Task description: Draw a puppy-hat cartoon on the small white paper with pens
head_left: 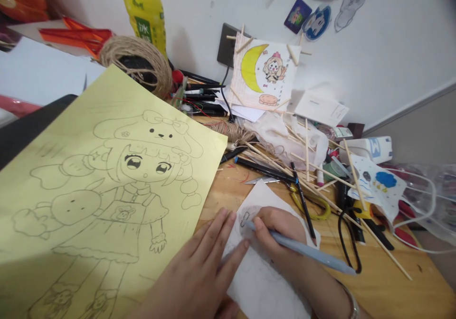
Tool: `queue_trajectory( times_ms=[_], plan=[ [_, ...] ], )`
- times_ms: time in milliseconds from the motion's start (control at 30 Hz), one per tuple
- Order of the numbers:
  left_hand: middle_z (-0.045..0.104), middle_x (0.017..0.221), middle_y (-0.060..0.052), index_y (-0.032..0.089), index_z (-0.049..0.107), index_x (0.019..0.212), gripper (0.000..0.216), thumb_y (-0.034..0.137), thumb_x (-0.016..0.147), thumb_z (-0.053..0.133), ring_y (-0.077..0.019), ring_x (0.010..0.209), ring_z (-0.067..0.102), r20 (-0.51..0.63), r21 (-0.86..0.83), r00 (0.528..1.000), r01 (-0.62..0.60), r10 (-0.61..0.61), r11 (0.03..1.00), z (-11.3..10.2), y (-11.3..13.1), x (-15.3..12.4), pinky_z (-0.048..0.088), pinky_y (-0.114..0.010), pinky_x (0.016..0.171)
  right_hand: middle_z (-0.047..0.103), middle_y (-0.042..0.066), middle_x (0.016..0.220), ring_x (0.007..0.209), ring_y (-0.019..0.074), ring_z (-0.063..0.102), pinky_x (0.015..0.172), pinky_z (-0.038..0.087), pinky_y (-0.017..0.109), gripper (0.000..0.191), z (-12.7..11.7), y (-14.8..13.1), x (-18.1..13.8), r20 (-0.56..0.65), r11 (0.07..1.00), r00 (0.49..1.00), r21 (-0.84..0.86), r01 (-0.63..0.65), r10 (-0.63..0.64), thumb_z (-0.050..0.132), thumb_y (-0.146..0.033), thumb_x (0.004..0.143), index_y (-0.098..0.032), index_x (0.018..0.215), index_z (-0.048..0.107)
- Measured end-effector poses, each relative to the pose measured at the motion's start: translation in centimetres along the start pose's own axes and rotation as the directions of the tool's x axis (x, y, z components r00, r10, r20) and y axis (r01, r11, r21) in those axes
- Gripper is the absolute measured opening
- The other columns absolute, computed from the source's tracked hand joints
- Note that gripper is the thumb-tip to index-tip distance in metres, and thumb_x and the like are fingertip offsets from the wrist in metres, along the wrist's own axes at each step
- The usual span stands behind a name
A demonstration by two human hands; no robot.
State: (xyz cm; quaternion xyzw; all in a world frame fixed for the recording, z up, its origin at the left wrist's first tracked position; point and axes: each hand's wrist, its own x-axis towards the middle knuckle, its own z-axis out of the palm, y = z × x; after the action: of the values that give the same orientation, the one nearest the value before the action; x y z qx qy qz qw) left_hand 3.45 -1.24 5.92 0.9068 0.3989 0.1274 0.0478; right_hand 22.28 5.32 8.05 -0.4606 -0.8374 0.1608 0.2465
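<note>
My right hand [281,233] is closed round a light blue pen [309,252], its tip against a sheet of white paper [263,286]. Beside the tip, a small dark outline is drawn on the sheet, with faint lines lower down. Flat on the left edge of that paper lies my left hand [203,267], fingers stretched out and holding nothing. To the left stands a large yellow sheet [192,167] bearing a line drawing of a girl in a dog-eared hat. A black pen [302,205] lies just beyond my right hand.
Wooden sticks [331,176], yellow-handled scissors [309,207] and a black marker [265,169] clutter the table behind the paper. A coil of twine [153,62] and a yellow drink bottle [144,15] stand at the back. A coloured moon drawing [263,72] framed with sticks leans against the wall.
</note>
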Motion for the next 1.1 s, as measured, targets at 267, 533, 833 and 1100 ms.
queue_trajectory(
  times_ms=[267, 533, 833, 1100],
  plan=[
    [0.03, 0.15, -0.025, 0.01, 0.036, 0.146, 0.083, 0.019, 0.067, 0.06, -0.0371, 0.14, 0.025, 0.002, 0.009, 1.0, 0.002, -0.002, 1.0, 0.24, -0.05, 0.14, 0.032, -0.044, 0.107, 0.058, 0.001, 0.052, 0.048, 0.0123, 0.052, 0.048, 0.042, 0.023, 0.033, 0.03, 0.04, 0.18, 0.096, 0.996, 0.992, 0.02, 0.082, -0.083, 0.042, -0.015, 0.088, -0.019, 0.056, 0.051],
    [0.028, 0.152, -0.022, 0.013, 0.035, 0.147, 0.083, 0.017, 0.067, 0.059, -0.0357, 0.141, 0.022, 0.055, -0.013, 0.998, 0.021, -0.021, 1.0, 0.08, 0.11, 0.14, 0.032, -0.045, 0.108, 0.052, -0.001, 0.051, 0.046, 0.0113, 0.047, 0.048, 0.039, 0.024, 0.036, 0.17, -0.15, 0.24, 0.101, 0.996, 0.991, 0.022, 0.085, -0.086, 0.042, -0.016, 0.089, -0.02, 0.054, 0.048],
    [0.029, 0.153, -0.019, 0.013, 0.038, 0.146, 0.078, 0.017, 0.071, 0.061, -0.0347, 0.141, 0.022, 0.055, -0.032, 0.998, 0.03, -0.028, 0.999, -0.22, 0.0, 0.02, 0.031, -0.044, 0.109, 0.051, -0.001, 0.051, 0.046, 0.0114, 0.046, 0.047, 0.038, 0.023, 0.035, 0.01, -0.34, 0.14, 0.081, 0.998, 0.995, -0.032, 0.053, -0.05, 0.041, -0.016, 0.088, -0.02, 0.054, 0.049],
    [0.03, 0.152, -0.019, 0.013, 0.04, 0.145, 0.076, 0.018, 0.072, 0.063, -0.0356, 0.141, 0.021, 0.045, -0.039, 0.999, 0.028, -0.026, 0.999, -0.13, 0.15, -0.13, 0.028, -0.044, 0.111, 0.048, -0.002, 0.05, 0.045, 0.0103, 0.044, 0.045, 0.036, 0.022, 0.034, 0.03, -0.34, 0.2, 0.063, 0.999, 0.998, -0.023, 0.029, -0.028, 0.041, -0.016, 0.086, -0.021, 0.053, 0.043]
  ],
)
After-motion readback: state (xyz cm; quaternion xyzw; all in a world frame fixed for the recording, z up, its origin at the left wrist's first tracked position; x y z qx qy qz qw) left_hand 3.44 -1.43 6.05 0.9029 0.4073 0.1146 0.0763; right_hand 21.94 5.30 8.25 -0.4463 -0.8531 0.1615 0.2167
